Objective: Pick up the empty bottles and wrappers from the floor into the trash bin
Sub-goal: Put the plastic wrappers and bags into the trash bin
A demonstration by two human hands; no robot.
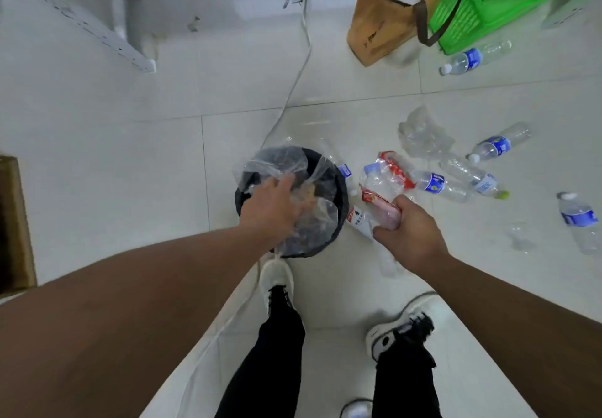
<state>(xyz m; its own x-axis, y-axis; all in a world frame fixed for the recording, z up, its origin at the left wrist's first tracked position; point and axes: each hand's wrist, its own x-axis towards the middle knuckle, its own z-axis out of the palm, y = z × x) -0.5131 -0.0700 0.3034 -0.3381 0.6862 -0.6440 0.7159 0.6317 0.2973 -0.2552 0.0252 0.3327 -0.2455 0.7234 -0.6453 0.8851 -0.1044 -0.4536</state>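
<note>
A black trash bin [340, 189] stands on the white tile floor just ahead of my feet. My left hand [272, 207] is over the bin's mouth, its fingers gripping a crumpled clear plastic wrapper [283, 165]. To the bin's right, my right hand [408, 232] is closed around a pink and red snack wrapper [379, 204]. Several empty clear bottles with blue labels lie to the right, among them one at mid right [498, 147], one near the bin [438, 183] and one at the far right [580, 219]. A crumpled clear wrapper [422, 134] lies among them.
A brown paper bag [378, 23] and a green mesh basket [495, 1] stand at the back right, with another bottle [472, 59] before them. A white cable [299, 69] runs across the floor to the bin. A white table leg [97, 30] is at the back left.
</note>
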